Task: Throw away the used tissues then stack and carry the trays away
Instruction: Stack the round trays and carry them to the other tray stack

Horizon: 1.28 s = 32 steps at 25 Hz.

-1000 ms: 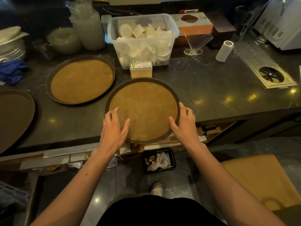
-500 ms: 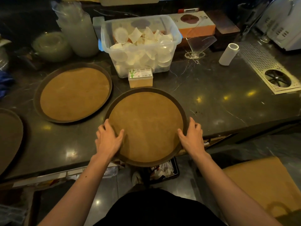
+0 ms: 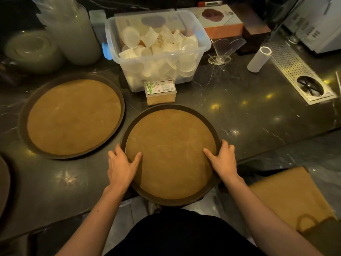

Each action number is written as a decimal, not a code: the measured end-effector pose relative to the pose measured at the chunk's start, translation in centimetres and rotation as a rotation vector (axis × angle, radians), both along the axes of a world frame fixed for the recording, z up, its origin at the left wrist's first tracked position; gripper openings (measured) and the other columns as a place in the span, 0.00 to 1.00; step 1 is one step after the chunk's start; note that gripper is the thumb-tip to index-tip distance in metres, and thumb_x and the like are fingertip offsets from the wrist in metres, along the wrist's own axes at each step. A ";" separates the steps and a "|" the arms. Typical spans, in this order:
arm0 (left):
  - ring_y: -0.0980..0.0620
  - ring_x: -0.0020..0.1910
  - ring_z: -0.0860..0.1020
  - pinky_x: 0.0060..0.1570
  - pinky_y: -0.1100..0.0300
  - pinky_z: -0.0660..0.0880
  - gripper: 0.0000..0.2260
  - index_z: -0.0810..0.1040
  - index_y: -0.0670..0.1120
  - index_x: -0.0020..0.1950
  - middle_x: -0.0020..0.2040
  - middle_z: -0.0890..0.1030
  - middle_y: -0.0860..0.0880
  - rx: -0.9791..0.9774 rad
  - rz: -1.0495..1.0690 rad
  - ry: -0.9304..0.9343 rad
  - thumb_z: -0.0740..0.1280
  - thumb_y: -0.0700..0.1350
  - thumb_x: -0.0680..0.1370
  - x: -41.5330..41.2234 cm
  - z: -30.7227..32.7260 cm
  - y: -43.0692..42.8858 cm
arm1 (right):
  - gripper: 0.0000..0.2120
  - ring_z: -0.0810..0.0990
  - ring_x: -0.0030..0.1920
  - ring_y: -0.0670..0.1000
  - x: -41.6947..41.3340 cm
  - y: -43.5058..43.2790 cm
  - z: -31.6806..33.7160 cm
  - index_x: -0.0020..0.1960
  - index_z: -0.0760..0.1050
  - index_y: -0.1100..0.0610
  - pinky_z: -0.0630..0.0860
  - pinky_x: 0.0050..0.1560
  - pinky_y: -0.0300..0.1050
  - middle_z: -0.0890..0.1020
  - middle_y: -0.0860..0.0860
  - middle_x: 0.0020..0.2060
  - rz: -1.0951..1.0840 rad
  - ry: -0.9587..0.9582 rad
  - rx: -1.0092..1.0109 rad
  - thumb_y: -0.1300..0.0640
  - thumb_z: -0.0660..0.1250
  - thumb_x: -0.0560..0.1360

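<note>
A round brown tray (image 3: 170,154) with a dark rim lies in front of me, its near part hanging over the counter's front edge. My left hand (image 3: 120,167) grips its left rim, thumb on the tray's top. My right hand (image 3: 222,160) grips its right rim the same way. A second round tray (image 3: 73,115) lies flat on the counter to the left. The edge of a third tray (image 3: 3,183) shows at the far left. No tissues lie on the trays.
A clear bin of plastic cups (image 3: 158,50) stands behind the held tray, with a small toothpick box (image 3: 160,92) in front of it. A paper roll (image 3: 259,59) and a metal drain grate (image 3: 299,74) sit to the right. A tan stool (image 3: 289,196) stands below right.
Both hands closed on the near tray's rim and drew it toward me, past the counter's edge. The floor bin seen earlier is now hidden under the tray.
</note>
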<state>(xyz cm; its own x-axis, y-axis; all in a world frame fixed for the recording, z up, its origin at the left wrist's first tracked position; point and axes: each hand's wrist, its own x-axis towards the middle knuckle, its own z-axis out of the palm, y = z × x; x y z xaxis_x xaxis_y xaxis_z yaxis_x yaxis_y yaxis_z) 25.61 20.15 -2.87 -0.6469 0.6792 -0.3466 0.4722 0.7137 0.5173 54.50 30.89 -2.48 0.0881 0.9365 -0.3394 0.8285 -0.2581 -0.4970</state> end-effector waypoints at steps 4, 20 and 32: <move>0.38 0.60 0.72 0.57 0.45 0.72 0.39 0.61 0.41 0.73 0.65 0.66 0.40 0.115 0.050 -0.053 0.71 0.60 0.71 0.0 0.0 -0.5 | 0.38 0.72 0.62 0.58 -0.1 -0.3 -0.3 0.71 0.62 0.58 0.72 0.61 0.55 0.68 0.56 0.64 -0.054 0.062 0.050 0.39 0.72 0.70; 0.44 0.64 0.70 0.62 0.51 0.68 0.39 0.63 0.43 0.72 0.67 0.66 0.42 0.387 0.472 0.016 0.76 0.55 0.68 8.4 4.8 -9.8 | 0.32 0.72 0.57 0.49 3.2 -1.6 2.8 0.66 0.67 0.54 0.72 0.57 0.44 0.68 0.49 0.57 0.171 0.384 0.230 0.44 0.75 0.69; 0.49 0.56 0.71 0.55 0.57 0.69 0.36 0.66 0.45 0.69 0.62 0.67 0.45 0.396 0.953 0.230 0.76 0.58 0.68 10.6 5.6 -28.0 | 0.34 0.72 0.57 0.48 -6.2 -10.9 3.2 0.68 0.68 0.55 0.74 0.59 0.48 0.69 0.49 0.58 0.627 0.470 0.133 0.43 0.75 0.69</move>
<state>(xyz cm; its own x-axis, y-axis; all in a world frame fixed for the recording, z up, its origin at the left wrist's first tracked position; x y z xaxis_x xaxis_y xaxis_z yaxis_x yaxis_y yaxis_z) 36.17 -7.86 2.78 -0.9943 -0.1059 -0.0124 -0.0778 0.6412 0.7634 48.27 19.96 0.67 -0.5934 0.7996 -0.0920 0.4957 0.2730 -0.8245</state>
